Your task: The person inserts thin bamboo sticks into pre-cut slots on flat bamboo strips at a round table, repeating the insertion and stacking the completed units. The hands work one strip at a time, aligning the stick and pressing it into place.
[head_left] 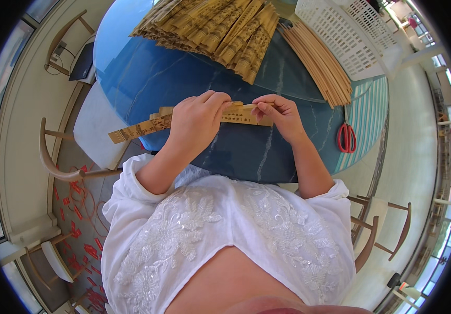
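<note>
My left hand [198, 119] is closed around a gold printed paper strip [140, 129], folded narrow, above the near edge of the table. One end of the strip sticks out to the left past my wrist. The other end [246, 116] runs right, toward my other hand. My right hand [282, 116] has thumb and forefinger pinched together on the tip of a thin pale stick [250, 106], which lies along the strip's upper edge. The stick's other end is hidden by my left fingers. Beyond my hands lies a heap of pleated gold paper pieces [204, 31], printed with dark patterns.
A bundle of thin wooden sticks [317, 63] lies at the far right of the blue marbled table [157, 78], beside a white plastic basket [335, 36]. Red-handled scissors [346, 138] rest on a striped mat [369, 125]. Chairs [58, 152] stand around; red scraps [92, 251] litter the floor.
</note>
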`<state>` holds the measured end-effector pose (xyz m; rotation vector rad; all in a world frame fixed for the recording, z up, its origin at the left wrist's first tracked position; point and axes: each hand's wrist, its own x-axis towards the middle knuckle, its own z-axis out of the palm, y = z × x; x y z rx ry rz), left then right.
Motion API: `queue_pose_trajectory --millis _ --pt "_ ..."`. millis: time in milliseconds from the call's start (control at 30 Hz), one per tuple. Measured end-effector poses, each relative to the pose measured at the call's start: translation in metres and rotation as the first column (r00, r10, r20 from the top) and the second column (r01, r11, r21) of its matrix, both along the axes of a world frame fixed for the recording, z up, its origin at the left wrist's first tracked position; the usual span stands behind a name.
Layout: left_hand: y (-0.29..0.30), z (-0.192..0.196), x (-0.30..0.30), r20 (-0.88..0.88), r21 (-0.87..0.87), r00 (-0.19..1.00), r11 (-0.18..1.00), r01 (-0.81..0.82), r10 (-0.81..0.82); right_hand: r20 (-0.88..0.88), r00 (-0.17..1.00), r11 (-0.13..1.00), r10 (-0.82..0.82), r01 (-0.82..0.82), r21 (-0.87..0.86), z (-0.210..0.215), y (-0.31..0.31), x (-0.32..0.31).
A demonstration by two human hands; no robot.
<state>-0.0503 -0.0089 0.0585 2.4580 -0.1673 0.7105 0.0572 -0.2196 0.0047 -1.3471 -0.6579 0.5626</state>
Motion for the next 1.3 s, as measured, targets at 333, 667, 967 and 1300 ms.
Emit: queue_pose_trajectory --millis 333,667,967,1300 --pt "0.011 -0.015 0.006 -0.032 -0.128 0.999 0.992 -0.001 -0.004 -0.341 0.938 0.983 -0.067 0.119 0.136 0.012 -0.006 0.008" --pt "0.003 -0.018 0.007 -0.08 -0.176 0.993 0.982 0.074 -0.089 -0.327 0.942 0.997 0.079 -0.083 0.0 0.007 -0.002 0.003" --pt "0.007 -0.018 0.007 -0.177 -0.179 0.977 0.98 0.086 -0.118 -0.251 0.967 0.99 -0.048 0.013 -0.142 0.011 0.001 0.001" --pt "0.026 -0.028 0.0 -0.296 -0.283 0.944 0.957 0.061 -0.148 -0.271 0.957 0.995 -0.1 0.088 -0.057 0.01 -0.005 0.009"
